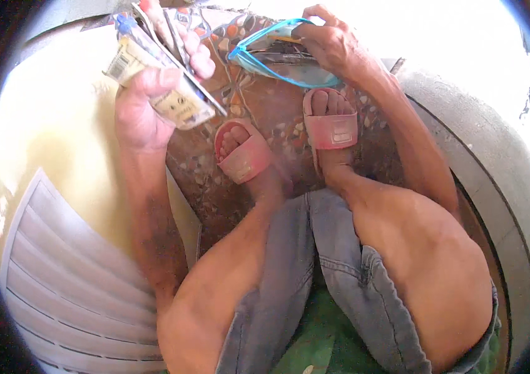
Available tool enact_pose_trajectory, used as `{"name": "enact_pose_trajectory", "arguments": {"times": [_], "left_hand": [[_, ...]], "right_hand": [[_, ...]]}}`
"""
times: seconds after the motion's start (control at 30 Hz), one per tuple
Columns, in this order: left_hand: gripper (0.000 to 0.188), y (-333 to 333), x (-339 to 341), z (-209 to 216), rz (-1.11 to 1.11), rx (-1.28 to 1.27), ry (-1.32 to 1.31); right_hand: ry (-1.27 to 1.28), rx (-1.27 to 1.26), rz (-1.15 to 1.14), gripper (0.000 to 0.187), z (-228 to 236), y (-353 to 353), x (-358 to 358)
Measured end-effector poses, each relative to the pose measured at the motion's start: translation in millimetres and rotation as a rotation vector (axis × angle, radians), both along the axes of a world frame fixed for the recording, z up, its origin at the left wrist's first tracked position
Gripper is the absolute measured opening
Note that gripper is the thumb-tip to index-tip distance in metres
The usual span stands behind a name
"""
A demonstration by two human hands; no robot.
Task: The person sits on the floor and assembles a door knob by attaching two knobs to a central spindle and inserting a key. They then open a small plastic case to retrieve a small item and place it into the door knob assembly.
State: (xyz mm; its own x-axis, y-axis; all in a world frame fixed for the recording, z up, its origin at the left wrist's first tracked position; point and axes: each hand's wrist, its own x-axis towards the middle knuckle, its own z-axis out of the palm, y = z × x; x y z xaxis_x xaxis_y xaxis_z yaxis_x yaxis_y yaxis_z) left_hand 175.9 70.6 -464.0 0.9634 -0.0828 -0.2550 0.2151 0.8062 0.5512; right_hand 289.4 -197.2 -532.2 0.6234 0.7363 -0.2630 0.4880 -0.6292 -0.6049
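Observation:
My left hand (143, 115) is closed round a bundle at the upper left. The bundle includes a cream printed packet (181, 109) with a barcode and several slim pen-like sticks (176, 38). Something blue (125, 23) pokes out at its top end. Higher up on the right, my right hand (340, 47) pinches the far rim of a see-through pouch (287, 76) with bright blue edging. The pouch gapes open, and thin dark and yellowish things show inside it, too unclear to name.
My feet in pink slide sandals (333, 132) rest on a brown floor with stone chips (240, 215). Along the left runs a pale yellow wall with a grey louvred panel (78, 274). A curved grey ledge (464, 149) borders the right side. Green shows under my grey shorts (290, 255).

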Motion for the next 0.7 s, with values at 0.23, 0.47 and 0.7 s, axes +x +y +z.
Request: {"name": "enact_pose_trajectory", "arguments": {"times": [0.23, 0.47, 0.7], "left_hand": [[0.074, -7, -32, 8, -0.191, 0.058, 0.205], [0.100, -33, -40, 13, -0.660, 0.268, 0.354], [0.095, -58, -38, 13, -0.689, 0.233, 0.351]], "right_hand": [[0.017, -0.037, 0.165, 0.054, 18, 1, -8], [0.018, -0.163, 0.142, 0.047, 16, 8, -6], [0.214, -0.215, 0.117, 0.038, 21, 2, -6]]}}
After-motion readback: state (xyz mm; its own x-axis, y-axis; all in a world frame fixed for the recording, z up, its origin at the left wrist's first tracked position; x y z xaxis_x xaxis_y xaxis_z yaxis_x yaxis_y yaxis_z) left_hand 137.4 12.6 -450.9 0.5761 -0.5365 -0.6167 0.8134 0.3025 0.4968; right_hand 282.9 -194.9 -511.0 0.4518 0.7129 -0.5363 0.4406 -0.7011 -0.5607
